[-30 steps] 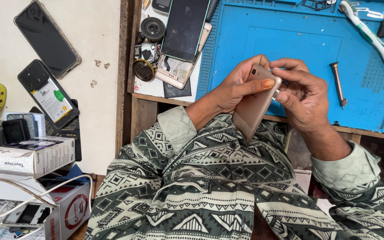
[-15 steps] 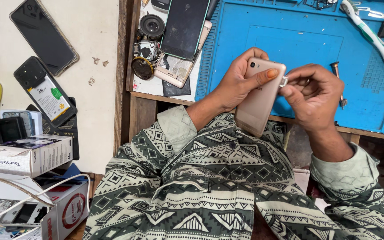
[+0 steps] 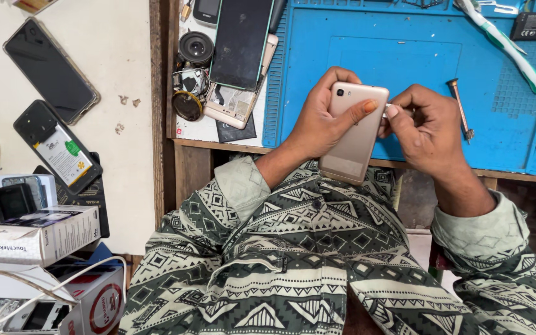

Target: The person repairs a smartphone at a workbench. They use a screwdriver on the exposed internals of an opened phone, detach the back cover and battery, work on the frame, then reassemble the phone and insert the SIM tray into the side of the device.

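My left hand [image 3: 321, 121] grips a gold smartphone [image 3: 352, 139], back side up, over the front edge of the blue work mat [image 3: 404, 56]. My thumb lies across the phone's upper right edge. My right hand [image 3: 426, 127] is pinched on a small silvery piece [image 3: 393, 110] at the phone's right side, touching that edge. What the piece is stays too small to tell. Both forearms wear sleeves with a green and white geometric pattern.
A screwdriver [image 3: 460, 108] lies on the mat right of my right hand. A dark phone screen [image 3: 240, 40], an opened phone [image 3: 234, 105] and round parts [image 3: 195, 48] sit left of the mat. Two phones [image 3: 51, 71] lie at far left above stacked boxes [image 3: 38, 232].
The phone has turned in my left hand so its flat back faces the camera. My right hand drew back from over the phone to its right edge, pinching a small piece.
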`<act>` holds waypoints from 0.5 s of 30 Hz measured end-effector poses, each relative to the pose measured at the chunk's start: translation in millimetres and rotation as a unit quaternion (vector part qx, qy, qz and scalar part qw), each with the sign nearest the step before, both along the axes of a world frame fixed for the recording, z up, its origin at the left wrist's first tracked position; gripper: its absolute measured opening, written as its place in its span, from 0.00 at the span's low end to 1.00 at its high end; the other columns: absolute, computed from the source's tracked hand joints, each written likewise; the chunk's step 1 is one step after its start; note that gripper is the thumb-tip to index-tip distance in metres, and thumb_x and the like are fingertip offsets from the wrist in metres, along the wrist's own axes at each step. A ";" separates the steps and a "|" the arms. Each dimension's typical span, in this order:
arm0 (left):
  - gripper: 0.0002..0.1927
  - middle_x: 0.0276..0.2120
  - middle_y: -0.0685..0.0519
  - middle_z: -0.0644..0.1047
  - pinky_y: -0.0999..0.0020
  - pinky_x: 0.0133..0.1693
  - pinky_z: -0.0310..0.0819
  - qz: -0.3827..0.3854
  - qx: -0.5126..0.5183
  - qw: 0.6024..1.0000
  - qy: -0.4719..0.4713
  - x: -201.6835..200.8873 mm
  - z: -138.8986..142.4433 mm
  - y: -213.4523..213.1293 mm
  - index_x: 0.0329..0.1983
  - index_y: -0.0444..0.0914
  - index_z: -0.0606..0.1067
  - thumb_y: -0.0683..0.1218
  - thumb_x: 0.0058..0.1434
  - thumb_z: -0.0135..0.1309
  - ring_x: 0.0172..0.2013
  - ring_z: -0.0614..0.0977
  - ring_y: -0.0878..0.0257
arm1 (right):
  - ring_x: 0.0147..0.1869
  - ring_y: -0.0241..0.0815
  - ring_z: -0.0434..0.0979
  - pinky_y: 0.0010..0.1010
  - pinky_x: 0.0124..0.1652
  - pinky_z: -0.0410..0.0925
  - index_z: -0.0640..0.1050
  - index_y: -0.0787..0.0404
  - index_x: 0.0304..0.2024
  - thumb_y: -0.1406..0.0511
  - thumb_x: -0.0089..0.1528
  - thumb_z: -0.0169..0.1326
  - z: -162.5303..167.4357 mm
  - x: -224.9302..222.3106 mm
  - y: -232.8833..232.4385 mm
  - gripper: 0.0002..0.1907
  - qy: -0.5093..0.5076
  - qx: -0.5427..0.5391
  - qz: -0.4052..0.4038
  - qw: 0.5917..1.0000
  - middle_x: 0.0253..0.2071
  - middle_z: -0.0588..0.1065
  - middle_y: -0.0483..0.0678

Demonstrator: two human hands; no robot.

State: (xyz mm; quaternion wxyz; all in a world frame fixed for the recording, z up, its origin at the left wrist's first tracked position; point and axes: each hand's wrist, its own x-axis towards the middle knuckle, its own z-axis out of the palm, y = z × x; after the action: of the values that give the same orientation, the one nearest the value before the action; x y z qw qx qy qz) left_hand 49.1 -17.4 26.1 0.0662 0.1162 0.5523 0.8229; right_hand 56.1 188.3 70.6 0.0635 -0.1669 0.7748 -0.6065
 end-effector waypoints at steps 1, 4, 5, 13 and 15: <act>0.17 0.39 0.54 0.77 0.73 0.37 0.81 0.004 -0.005 1.000 -0.004 -0.5 -0.1 -0.2 0.51 0.39 0.67 0.48 0.68 0.62 0.38 0.82 0.70 | 0.34 0.37 0.80 0.27 0.38 0.75 0.73 0.71 0.39 0.71 0.75 0.49 -0.8 -0.5 2.8 0.09 0.003 -0.006 -0.005 1.000 0.32 0.77 0.53; 0.16 0.39 0.54 0.76 0.72 0.37 0.80 0.022 0.029 0.999 -0.023 -2.0 1.3 -1.6 0.52 0.38 0.68 0.46 0.69 0.62 0.38 0.80 0.69 | 0.35 0.40 0.82 0.28 0.37 0.77 0.72 0.71 0.38 0.70 0.76 0.48 -3.0 -4.3 14.4 0.11 0.015 -0.035 -0.014 0.999 0.34 0.77 0.54; 0.16 0.39 0.53 0.76 0.72 0.37 0.79 0.030 0.048 0.998 -0.030 -2.8 2.1 -3.1 0.52 0.38 0.68 0.45 0.70 0.62 0.38 0.80 0.69 | 0.35 0.41 0.82 0.28 0.37 0.78 0.72 0.71 0.38 0.69 0.77 0.49 -3.0 -6.4 19.9 0.12 0.021 -0.052 -0.016 0.998 0.33 0.77 0.54; 0.22 0.31 0.52 0.75 0.70 0.32 0.77 -0.128 0.302 0.931 -0.158 -14.7 6.5 -29.1 0.52 0.39 0.68 0.53 0.64 0.64 0.30 0.79 0.64 | 0.35 0.38 0.81 0.28 0.36 0.74 0.75 0.69 0.37 0.68 0.76 0.54 -10.5 -27.9 29.0 0.13 0.062 0.010 -0.035 0.997 0.34 0.79 0.52; 0.24 0.30 0.51 0.74 0.70 0.32 0.76 -0.172 0.318 0.922 -0.140 -14.9 6.0 -29.9 0.51 0.38 0.68 0.54 0.63 0.65 0.29 0.79 0.63 | 0.32 0.39 0.78 0.30 0.33 0.69 0.79 0.69 0.36 0.71 0.73 0.57 -9.7 -26.4 24.0 0.09 0.111 0.173 -0.054 0.977 0.33 0.81 0.51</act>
State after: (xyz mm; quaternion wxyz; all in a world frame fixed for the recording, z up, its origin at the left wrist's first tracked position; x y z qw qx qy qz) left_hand 34.2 -47.3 32.1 0.2425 0.1082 0.2179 0.9392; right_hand 29.7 212.2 60.9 -0.0278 -0.1777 0.8782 -0.4432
